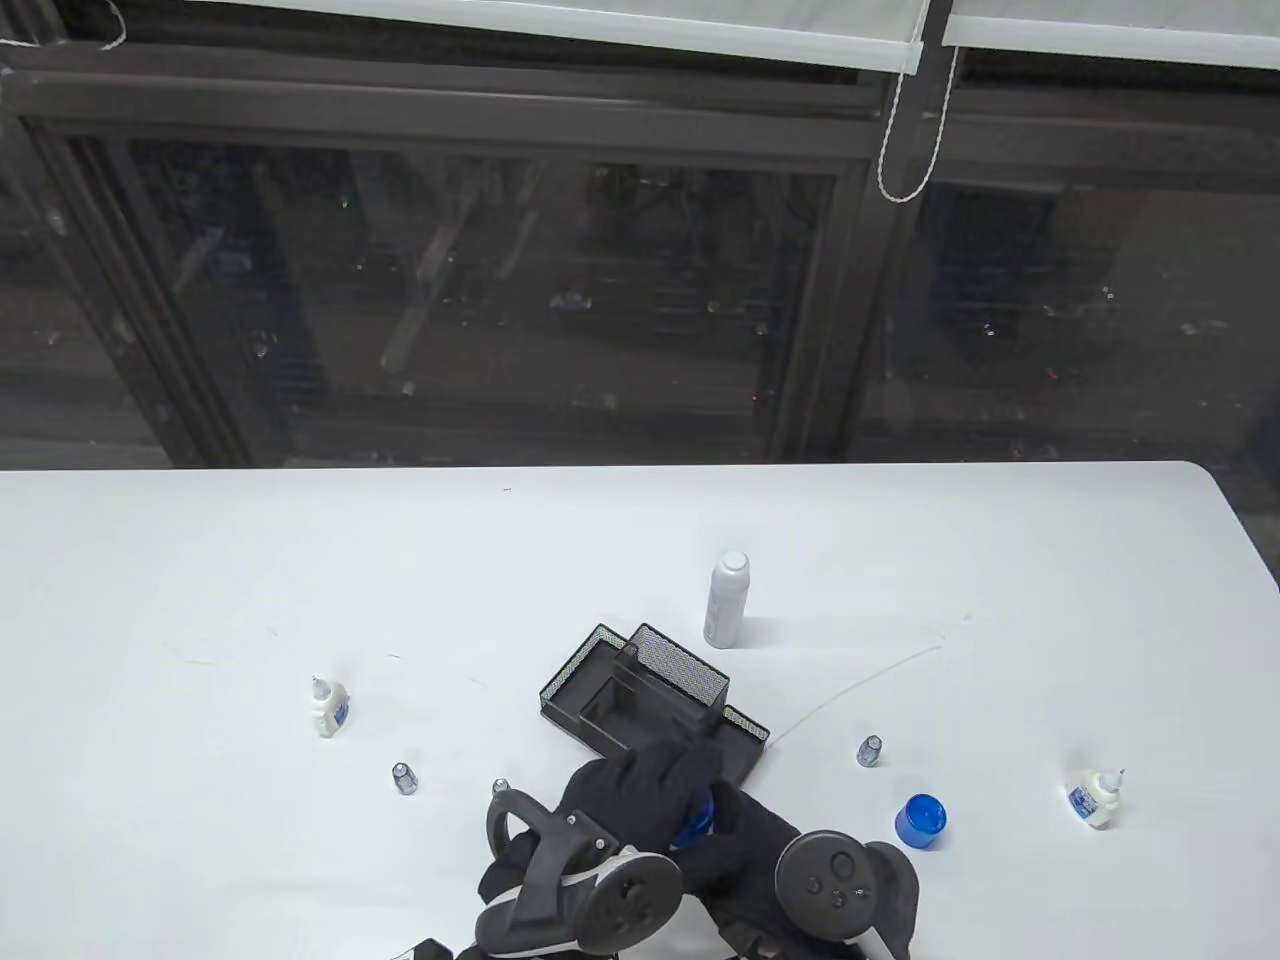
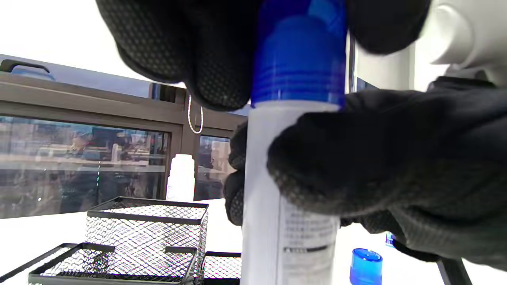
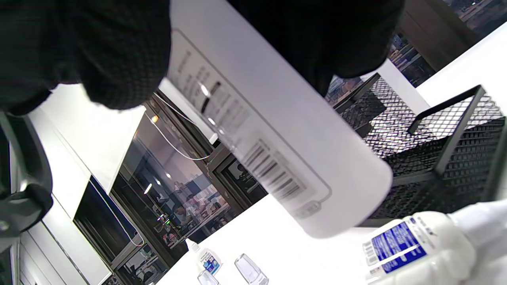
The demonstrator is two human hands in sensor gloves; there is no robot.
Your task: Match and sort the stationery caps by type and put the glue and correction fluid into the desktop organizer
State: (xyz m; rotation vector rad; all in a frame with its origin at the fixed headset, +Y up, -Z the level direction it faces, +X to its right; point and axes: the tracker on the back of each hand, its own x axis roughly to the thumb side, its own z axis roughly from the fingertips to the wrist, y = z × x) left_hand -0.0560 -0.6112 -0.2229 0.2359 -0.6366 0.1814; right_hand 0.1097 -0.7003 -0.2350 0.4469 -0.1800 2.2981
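Both hands meet at 6 o'clock on the table [image 1: 200, 560], just below the mesh organizer [image 1: 650, 700]. The right hand [image 2: 396, 158] grips the white body of a glue stick [image 2: 285, 221]; the left hand [image 2: 190, 51] has its fingers curled round the blue cap [image 2: 299, 59] seated on top. The stick's label carries fine print and a barcode, too blurred to read.

A second glue stick [image 1: 728, 600], uncapped, stands at 1 o'clock from the organizer. A loose blue cap [image 1: 920, 820] sits at 4 o'clock. Correction fluid bottles with blue labels, unreadable, lie at 9 o'clock [image 1: 328, 706] and at far 4 o'clock [image 1: 1095, 797]. Small clear caps rest at 8 o'clock [image 1: 402, 777] and 4 o'clock [image 1: 869, 750].
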